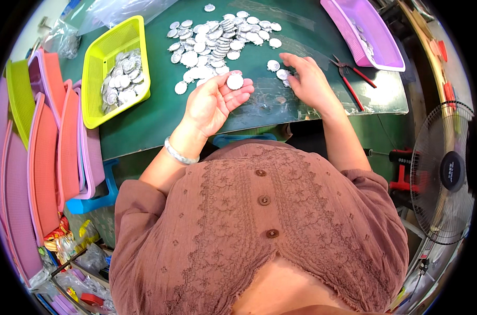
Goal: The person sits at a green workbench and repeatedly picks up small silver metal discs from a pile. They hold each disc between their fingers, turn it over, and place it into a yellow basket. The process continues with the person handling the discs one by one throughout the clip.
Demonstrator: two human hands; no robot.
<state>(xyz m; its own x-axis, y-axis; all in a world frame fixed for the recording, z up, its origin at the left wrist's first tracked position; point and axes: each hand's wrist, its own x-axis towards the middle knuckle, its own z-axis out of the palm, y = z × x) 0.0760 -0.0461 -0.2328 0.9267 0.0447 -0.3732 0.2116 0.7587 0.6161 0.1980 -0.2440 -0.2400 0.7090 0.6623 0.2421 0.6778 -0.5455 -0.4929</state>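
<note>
My left hand (210, 105) is turned palm up, its thumb and fingers closed on a round silver medallion (234, 82) with a loop at its edge. Over the green table, my right hand (311, 81) has its thumb and forefinger apart, beside a few loose medallions (273, 65). Whether its fingertips touch them I cannot tell. Beyond both hands spreads a large pile of similar silver medallions (201, 47), some of them stacked in leaning rows.
A yellow-green basket (94, 86) with medallions stands at the left. Red-handled pliers (352, 93) lie right of my right hand, near a purple basket (374, 39) with more pieces. Stacked baskets (44, 157) fill the far left; a fan (443, 173) stands at the right.
</note>
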